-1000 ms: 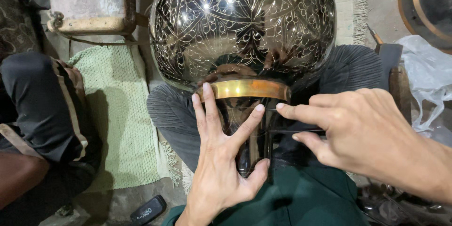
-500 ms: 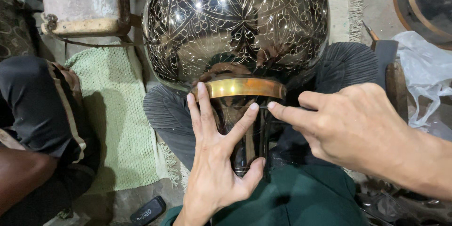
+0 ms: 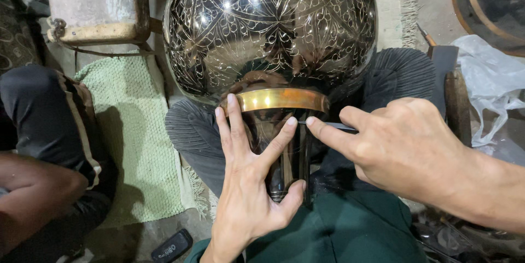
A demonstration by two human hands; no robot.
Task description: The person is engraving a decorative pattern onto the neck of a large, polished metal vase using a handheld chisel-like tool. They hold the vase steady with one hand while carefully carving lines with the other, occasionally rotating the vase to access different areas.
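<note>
Your left hand (image 3: pixel 249 186) lies spread wide open at the lower centre of the frame, fingers fanned and pressed flat against the dark narrow neck (image 3: pixel 284 153) of the engraved metal globe (image 3: pixel 270 27), which fills the upper centre and rests on your lap, with the fingertips reaching up to the brass band (image 3: pixel 279 99) where neck meets globe. Your right hand (image 3: pixel 402 148) comes in from the right, fingers closed around a thin dark tool (image 3: pixel 333 125) whose tip touches the neck just under the brass band. A green mat (image 3: pixel 136 137) lies on the floor at left, beside another person's knee (image 3: pixel 49 131).
</note>
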